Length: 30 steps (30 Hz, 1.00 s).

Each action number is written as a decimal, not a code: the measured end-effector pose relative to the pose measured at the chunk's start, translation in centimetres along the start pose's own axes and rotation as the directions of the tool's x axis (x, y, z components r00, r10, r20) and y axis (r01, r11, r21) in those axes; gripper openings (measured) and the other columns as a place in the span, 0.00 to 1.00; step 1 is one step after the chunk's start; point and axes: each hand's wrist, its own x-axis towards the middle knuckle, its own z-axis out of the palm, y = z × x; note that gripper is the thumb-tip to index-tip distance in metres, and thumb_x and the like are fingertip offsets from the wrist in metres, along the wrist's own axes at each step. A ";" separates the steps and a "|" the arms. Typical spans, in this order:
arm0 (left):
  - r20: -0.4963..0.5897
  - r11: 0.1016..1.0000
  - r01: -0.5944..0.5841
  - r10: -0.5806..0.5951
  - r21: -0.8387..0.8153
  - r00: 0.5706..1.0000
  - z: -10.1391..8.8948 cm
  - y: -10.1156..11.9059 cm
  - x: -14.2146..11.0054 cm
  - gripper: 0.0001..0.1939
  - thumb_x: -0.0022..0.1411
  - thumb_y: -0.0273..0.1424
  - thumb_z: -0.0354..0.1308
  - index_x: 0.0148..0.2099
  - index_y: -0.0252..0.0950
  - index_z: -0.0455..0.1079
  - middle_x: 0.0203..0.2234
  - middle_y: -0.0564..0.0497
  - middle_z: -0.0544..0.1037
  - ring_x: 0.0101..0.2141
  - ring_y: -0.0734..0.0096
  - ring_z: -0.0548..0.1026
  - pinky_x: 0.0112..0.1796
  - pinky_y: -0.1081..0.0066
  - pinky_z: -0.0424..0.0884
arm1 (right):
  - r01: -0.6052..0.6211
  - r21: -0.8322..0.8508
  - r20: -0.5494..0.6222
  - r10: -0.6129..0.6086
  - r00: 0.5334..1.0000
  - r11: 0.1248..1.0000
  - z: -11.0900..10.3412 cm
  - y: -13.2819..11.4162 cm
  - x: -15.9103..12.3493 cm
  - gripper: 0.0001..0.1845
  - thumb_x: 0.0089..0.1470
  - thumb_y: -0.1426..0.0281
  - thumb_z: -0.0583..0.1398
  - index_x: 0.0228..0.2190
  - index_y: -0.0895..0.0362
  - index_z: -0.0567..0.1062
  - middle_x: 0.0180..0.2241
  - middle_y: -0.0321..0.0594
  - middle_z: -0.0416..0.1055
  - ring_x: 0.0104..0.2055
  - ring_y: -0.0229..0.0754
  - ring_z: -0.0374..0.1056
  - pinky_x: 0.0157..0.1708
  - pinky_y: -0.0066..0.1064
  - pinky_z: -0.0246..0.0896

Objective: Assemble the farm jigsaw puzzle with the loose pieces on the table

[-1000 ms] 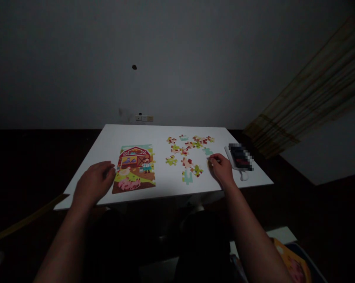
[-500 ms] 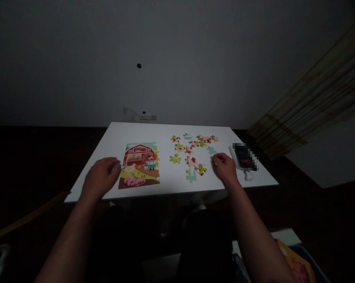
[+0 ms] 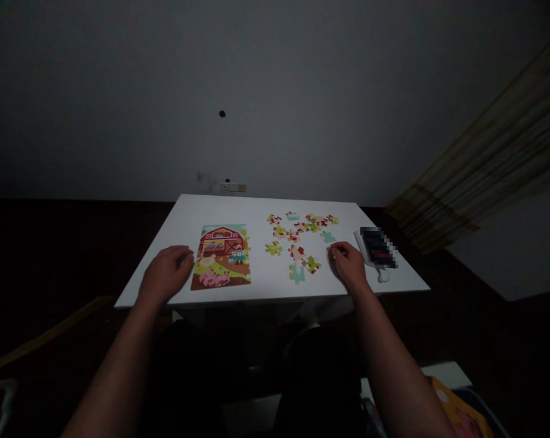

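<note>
A farm picture card (image 3: 221,257) with a red barn lies on the white table (image 3: 275,286). My left hand (image 3: 166,275) rests palm down just left of the card, fingers curled loosely, fingertips at its edge. Several loose jigsaw pieces (image 3: 297,234) are scattered to the right of the card. My right hand (image 3: 349,264) sits at the right edge of that scatter, fingers bent in a pinch on a small jigsaw piece that is mostly hidden.
A dark phone-like object (image 3: 378,246) with a white cable lies at the table's right edge. A wall socket (image 3: 233,187) sits behind the table. A curtain (image 3: 480,176) hangs at right. A colourful box (image 3: 457,407) lies on the floor at lower right.
The view has drifted, so the table sits further right in the picture. Both hands keep their places beside the card and the pieces; neither has visibly let go or picked anything up.
</note>
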 end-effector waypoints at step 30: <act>-0.033 0.999 0.033 -0.034 -0.016 0.999 -0.3 0.2 -0.4 0.23 0.72 0.47 0.51 0.51 0.41 0.83 0.54 0.39 0.86 0.57 0.47 0.81 0.57 0.52 0.76 | -0.010 0.018 0.007 0.010 1.000 1.000 0.1 0.4 0.1 0.18 0.55 0.54 0.61 0.37 0.52 0.83 0.37 0.44 0.83 0.41 0.55 0.77 0.47 0.45 0.68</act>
